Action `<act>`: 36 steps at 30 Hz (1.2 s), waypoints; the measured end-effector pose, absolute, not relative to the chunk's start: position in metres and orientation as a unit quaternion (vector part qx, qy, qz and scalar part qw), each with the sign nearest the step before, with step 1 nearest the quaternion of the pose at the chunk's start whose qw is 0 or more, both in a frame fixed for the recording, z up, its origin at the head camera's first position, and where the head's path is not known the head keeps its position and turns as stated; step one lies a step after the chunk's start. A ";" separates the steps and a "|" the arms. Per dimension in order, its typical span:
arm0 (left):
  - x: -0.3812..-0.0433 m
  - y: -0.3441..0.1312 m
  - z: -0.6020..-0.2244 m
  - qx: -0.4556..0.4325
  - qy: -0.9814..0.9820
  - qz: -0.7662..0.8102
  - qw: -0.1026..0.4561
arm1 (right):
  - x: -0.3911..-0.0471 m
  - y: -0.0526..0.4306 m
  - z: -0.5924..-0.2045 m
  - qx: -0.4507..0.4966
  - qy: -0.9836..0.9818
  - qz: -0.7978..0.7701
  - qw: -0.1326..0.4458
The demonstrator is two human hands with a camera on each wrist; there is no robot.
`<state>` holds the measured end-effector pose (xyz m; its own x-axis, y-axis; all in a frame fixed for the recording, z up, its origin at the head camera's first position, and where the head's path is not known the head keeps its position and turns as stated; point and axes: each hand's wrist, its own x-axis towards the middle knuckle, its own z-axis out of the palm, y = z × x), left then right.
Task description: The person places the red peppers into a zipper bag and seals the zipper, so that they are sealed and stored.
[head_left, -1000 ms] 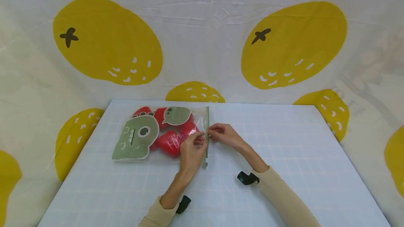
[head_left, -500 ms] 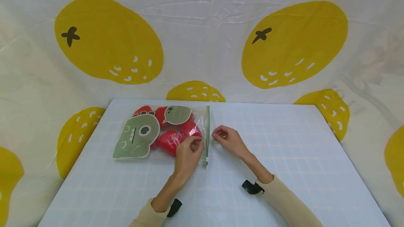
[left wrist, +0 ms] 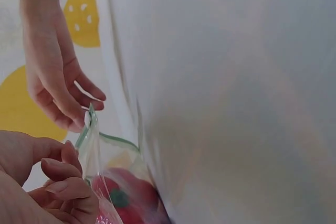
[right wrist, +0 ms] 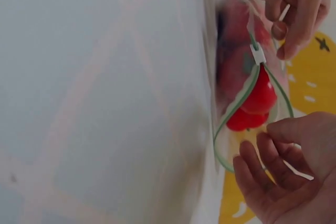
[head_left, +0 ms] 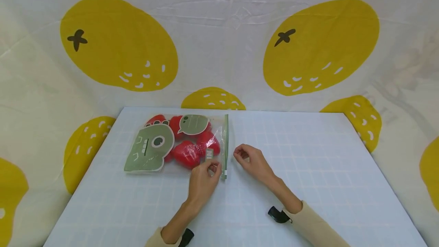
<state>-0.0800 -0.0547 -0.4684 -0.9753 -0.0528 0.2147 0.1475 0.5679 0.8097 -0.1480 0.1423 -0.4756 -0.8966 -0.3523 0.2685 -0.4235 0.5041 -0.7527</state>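
Observation:
A clear zip bag (head_left: 216, 125) with a green monster print (head_left: 147, 149) lies flat on the table. Inside it are several glossy red fruit-like pieces (head_left: 186, 154); one shows a green top (left wrist: 119, 198) in the left wrist view. The bag's green-edged mouth faces right and gapes in the right wrist view, with a white slider (right wrist: 257, 54) at one end. My left hand (head_left: 203, 180) is over the bag's near right corner, fingers loosely bent, nothing held. My right hand (head_left: 255, 163) hovers just right of the mouth, fingers loosely bent and holding nothing.
The table (head_left: 308, 155) has a white, faintly checked cover. Behind it hangs a white cloth printed with large yellow fruit (head_left: 120, 45). A black wrist camera (head_left: 278, 215) sits by the right sleeve.
Both hands have come away from the bag's mouth. The left has drawn back toward the near side, uncovering a small printed label; the right has moved right and nearer. The bag stays in place.

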 end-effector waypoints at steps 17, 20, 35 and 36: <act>-0.062 -0.058 -0.480 0.005 -0.799 -0.599 -0.058 | -0.118 0.136 -0.482 0.257 -0.875 0.409 0.031; -0.061 -0.058 -0.484 0.012 -0.785 -0.613 -0.091 | -0.114 0.133 -0.482 0.249 -0.875 0.415 0.016; -0.061 -0.056 -0.494 0.032 -0.678 -0.709 -0.190 | -0.108 0.126 -0.485 0.219 -0.840 0.489 -0.086; -0.062 -0.056 -0.494 0.037 -0.671 -0.715 -0.194 | -0.108 0.126 -0.485 0.217 -0.839 0.491 -0.089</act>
